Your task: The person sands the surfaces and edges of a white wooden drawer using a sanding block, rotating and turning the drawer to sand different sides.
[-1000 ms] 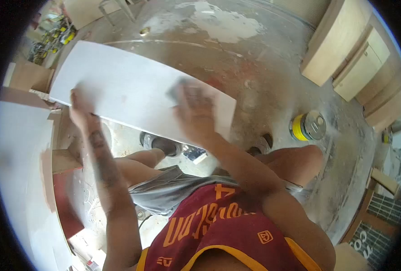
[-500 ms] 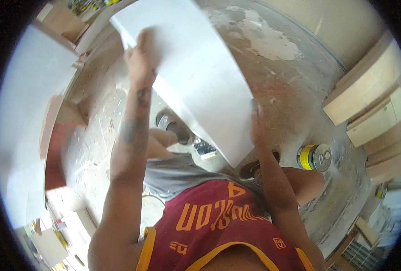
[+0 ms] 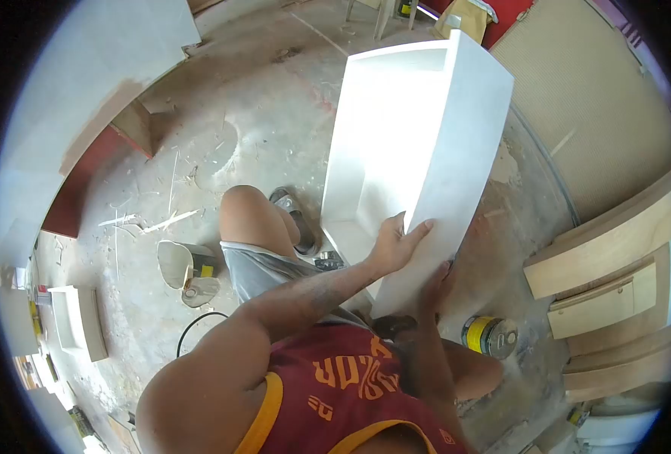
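Observation:
A white drawer-like box (image 3: pixel 462 144) is tilted up in front of me, its hollow inside facing left and its flat outer panel facing right. My left hand (image 3: pixel 398 244) is closed over the near edge of that panel, thumb on the outer face and fingers inside the hollow. Lower down, my right hand (image 3: pixel 437 286) holds the box at the bottom right edge of the panel; its fingers are partly hidden. Below the box, a foot in a sandal (image 3: pixel 298 219) rests on the floor.
A can with a yellow label (image 3: pixel 490 337) stands by my right knee. On the left are a cut-open container (image 3: pixel 180 265) and a small white drawer (image 3: pixel 84 324). Wooden drawer pieces (image 3: pixel 608 250) are piled at right. Scraps of debris (image 3: pixel 170 220) litter the floor.
The box has turned from showing its flat white face to showing its hollow side, and moved right. My left hand has shifted from its far left edge to the near panel edge.

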Available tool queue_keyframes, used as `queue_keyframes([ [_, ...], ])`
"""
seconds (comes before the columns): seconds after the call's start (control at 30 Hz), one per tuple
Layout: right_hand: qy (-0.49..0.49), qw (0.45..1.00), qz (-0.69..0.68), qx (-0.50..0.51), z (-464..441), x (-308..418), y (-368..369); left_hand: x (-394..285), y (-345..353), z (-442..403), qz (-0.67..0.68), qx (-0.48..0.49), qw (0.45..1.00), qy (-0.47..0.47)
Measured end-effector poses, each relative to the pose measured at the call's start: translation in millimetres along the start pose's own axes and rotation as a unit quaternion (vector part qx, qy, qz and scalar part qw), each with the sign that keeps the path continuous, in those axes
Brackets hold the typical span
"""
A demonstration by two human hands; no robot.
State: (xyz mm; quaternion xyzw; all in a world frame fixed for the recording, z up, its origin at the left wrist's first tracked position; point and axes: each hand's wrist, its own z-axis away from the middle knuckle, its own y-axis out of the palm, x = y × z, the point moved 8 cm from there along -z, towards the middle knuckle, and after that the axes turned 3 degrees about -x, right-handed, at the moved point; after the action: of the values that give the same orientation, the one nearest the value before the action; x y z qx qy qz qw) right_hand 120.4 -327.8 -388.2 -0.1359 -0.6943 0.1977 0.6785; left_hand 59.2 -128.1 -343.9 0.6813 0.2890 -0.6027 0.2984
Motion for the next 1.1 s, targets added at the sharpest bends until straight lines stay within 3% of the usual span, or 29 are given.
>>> queue_keyframes([
  [0.03,0.000,1.000,0.003,-0.001,-1.2,-8.1,0.1,7.7,11.1,1.0,0.163,0.077,0.981,-0.073],
  [0.1,-0.098,0.991,-0.086,0.001,0.8,-10.9,2.6,8.7,14.3,4.4,0.147,0.096,0.982,-0.073],
  [0.23,-0.019,0.993,-0.116,0.015,35.3,55.6,-7.8,-65.7,-3.8,8.3,0.010,0.076,0.997,-0.017],
  [0.33,-0.026,0.995,-0.084,-0.050,24.1,56.4,-13.0,-127.6,-22.9,-4.6,-0.071,0.022,0.994,0.076],
  [0.4,-0.046,0.989,-0.143,0.002,-9.7,66.6,-18.3,-147.2,-17.6,-33.9,-0.006,0.036,0.995,0.098],
  [0.43,-0.040,0.996,-0.074,0.004,-46.6,48.1,-30.4,-153.2,-14.0,-50.2,0.016,0.041,0.993,0.106],
  [0.5,-0.066,0.997,0.006,0.041,-79.9,77.3,-52.1,-133.7,5.8,-84.7,0.111,0.046,0.990,-0.068],
  [0.57,-0.118,0.986,0.084,0.085,-92.7,160.8,-74.2,-135.7,16.1,-104.2,0.161,0.012,0.984,-0.078],
  [0.67,-0.204,0.935,0.277,0.078,-144.1,226.4,-101.5,-154.3,6.1,-115.4,0.253,-0.041,0.959,-0.125],
  [0.73,-0.144,0.877,0.450,0.082,-168.7,281.1,-110.8,-159.4,1.8,-115.8,0.342,-0.082,0.918,-0.182],
  [0.8,-0.195,0.864,0.447,0.127,-139.2,366.8,-97.5,-155.9,-3.7,-130.3,0.364,-0.089,0.905,-0.202],
  [0.87,-0.268,0.809,0.511,0.108,-208.4,382.7,-84.5,-161.5,-4.7,-133.2,0.431,-0.087,0.876,-0.197],
  [0.93,-0.321,0.783,0.514,0.142,-193.3,427.5,-62.3,-158.3,-6.1,-132.6,0.506,-0.079,0.835,-0.201],
  [1.0,-0.273,0.740,0.568,0.235,-191.1,442.5,-38.5,-155.4,-9.4,-123.6,0.543,-0.069,0.811,-0.206],
  [1.03,-0.270,0.741,0.570,0.231,-189.3,448.1,-30.9,-156.2,-12.7,-120.6,0.560,-0.070,0.798,-0.212],
  [1.1,-0.259,0.691,0.628,0.245,-183.9,443.5,-17.1,-136.7,-11.3,-116.4,0.567,-0.074,0.791,-0.218],
])
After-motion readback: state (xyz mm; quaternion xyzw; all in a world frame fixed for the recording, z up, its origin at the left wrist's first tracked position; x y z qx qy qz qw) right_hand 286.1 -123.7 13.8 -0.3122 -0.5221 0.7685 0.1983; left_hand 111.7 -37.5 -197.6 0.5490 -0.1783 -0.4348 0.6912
